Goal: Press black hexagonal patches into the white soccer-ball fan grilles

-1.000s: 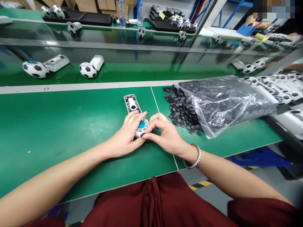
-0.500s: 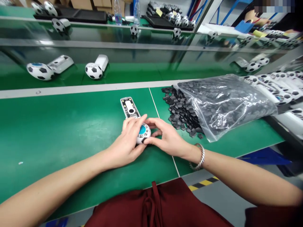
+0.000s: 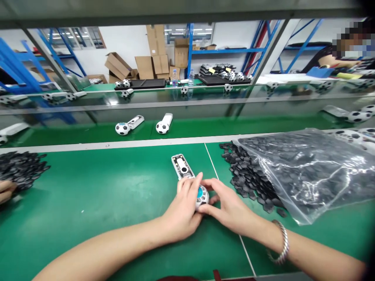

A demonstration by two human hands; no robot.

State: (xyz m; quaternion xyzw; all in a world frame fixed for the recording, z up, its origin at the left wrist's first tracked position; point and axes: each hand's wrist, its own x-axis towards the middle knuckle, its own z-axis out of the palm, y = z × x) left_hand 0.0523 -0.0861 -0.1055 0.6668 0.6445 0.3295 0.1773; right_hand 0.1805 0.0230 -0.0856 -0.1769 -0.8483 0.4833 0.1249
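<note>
Device (image 3: 184,168) lies clasped under left fingers (image 3: 190,192), its round end (image 3: 202,199) held between curved right fingers (image 3: 216,184).

Forearms (image 3: 117,244) converge from the near edge of the table (image 3: 117,187); left hand (image 3: 182,207) arched, right hand (image 3: 230,205) curled, thumb (image 3: 211,211) straight.

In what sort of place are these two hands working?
Probably a factory assembly line: loose black pieces lie by a plastic bag on a green bench, football-patterned gadgets lie beyond, and cardboard boxes stand behind.
</note>
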